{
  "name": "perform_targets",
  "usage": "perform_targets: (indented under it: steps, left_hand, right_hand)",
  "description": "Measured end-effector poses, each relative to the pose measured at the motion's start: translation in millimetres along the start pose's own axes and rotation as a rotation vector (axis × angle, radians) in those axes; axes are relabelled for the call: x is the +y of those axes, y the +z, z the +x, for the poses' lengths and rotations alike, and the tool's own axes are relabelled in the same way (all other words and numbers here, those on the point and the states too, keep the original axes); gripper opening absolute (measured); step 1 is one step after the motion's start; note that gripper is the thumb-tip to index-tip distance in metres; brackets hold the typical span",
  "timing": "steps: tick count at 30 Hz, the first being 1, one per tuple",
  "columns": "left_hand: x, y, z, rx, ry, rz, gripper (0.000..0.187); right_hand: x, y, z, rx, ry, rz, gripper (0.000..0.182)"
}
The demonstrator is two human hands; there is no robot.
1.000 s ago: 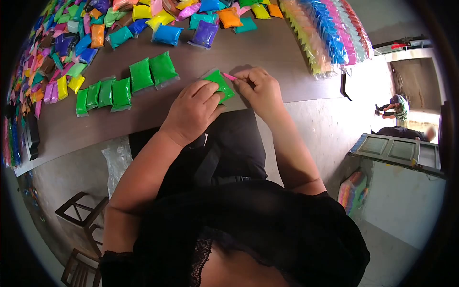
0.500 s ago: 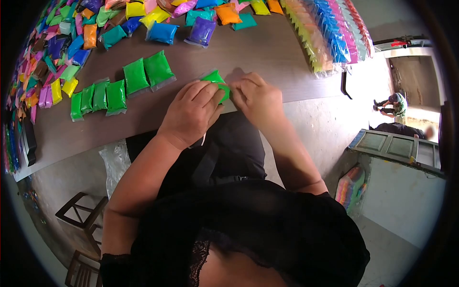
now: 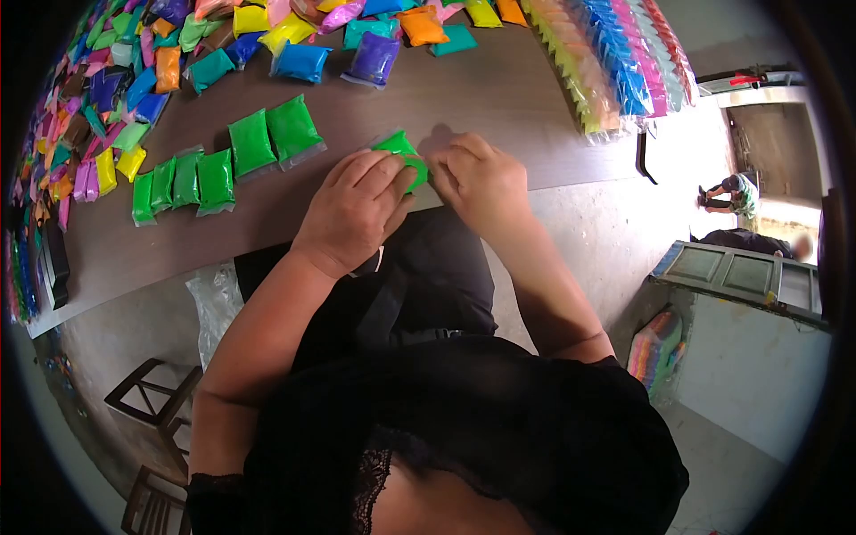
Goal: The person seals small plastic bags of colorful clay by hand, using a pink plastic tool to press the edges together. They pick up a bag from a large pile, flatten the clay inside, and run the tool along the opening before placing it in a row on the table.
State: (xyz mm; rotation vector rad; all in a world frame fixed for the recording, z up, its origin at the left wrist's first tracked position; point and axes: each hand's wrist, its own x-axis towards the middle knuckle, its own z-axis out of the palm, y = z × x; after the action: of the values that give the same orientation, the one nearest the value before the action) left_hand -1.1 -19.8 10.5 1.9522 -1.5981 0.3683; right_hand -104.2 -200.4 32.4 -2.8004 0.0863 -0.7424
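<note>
My left hand (image 3: 352, 209) is closed around a small green packet (image 3: 395, 144), which looks like soft clay in clear plastic. Part of the packet shows past the fingers, and the rest is hidden under them. Just right of it, my right hand (image 3: 486, 178) is closed in a pinch by the packet's edge. What lies between those fingertips is too small to make out. To the left, several green packets stand in a slanting row on the table, with a larger one (image 3: 293, 130) at the row's right end and a smaller one (image 3: 216, 181) nearer the front.
A heap of mixed-colour packets covers the table's (image 3: 428, 98) far left, including a blue packet (image 3: 301, 62) and a purple packet (image 3: 374, 60). Colour-sorted packet rows (image 3: 615, 67) stand at the back right. A wooden stool (image 3: 152, 392) is below left. Other people are by the doorway.
Both hands stay almost in place, with my right fingers shifting very slightly at the packet's edge. A person in the background has changed posture.
</note>
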Motion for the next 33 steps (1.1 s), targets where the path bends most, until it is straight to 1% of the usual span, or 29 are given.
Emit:
perform_targets:
  steps: [2,3,5,7,9,11,12,14,17,19,20,22,23,25,26,28,33]
  left_hand:
    - [1,0,1,0.012,0.008,0.010,0.029]
    - [1,-2,2,0.010,0.006,-0.021,0.031]
    - [1,-3,2,0.006,0.004,-0.049,0.033]
    - [0,1,0,0.033,0.003,-0.030,0.027]
    - [-1,4,-2,0.047,-0.004,-0.036,0.027]
    - [-1,3,-2,0.060,-0.007,-0.043,0.027]
    - [0,0,-1,0.039,-0.004,-0.035,0.027]
    - [1,-2,1,0.017,0.000,-0.028,0.027]
    - [2,-3,1,0.008,0.009,-0.003,0.028]
    - [4,-1,1,0.022,-0.018,-0.062,0.036]
    - [5,0,1,0.019,-0.016,-0.064,0.036]
    - [4,0,0,0.011,-0.031,-0.038,0.026]
    - [4,1,0,0.010,-0.028,-0.039,0.026]
    - [3,2,1,0.012,-0.020,-0.034,0.023]
    - [2,3,1,0.013,-0.018,-0.036,0.023]
    - [1,4,0,0.046,-0.006,-0.041,0.031]
    - [1,5,-1,0.059,-0.020,-0.034,0.028]
  right_hand:
    - [1,1,1,-0.046,0.072,-0.063,0.008]
    - [0,1,1,-0.045,0.072,-0.063,0.008]
    - [-1,1,0,-0.020,0.051,-0.030,0.006]
    - [5,2,0,-0.037,0.038,0.004,0.006]
    - [16,2,1,-0.056,0.024,0.038,0.005]
    - [27,1,4,-0.032,-0.052,0.180,0.004]
    - [27,1,5,-0.031,-0.049,0.179,0.004]
    - [23,0,8,-0.073,0.109,0.283,0.005]
    - [17,8,4,-0.039,0.154,0.328,0.005]
    - [14,10,2,-0.045,0.166,0.331,0.005]
    - [13,10,0,-0.052,0.177,0.332,0.005]
    - [16,7,-4,-0.079,0.150,0.319,0.005]
    - [17,5,-5,-0.105,0.120,0.304,0.006]
    - [15,6,-5,-0.084,0.150,0.312,0.005]
    - [14,6,-5,-0.067,0.178,0.321,0.005]
    - [12,8,-8,-0.073,0.188,0.312,0.005]
    - [6,5,-10,-0.097,0.172,0.322,0.006]
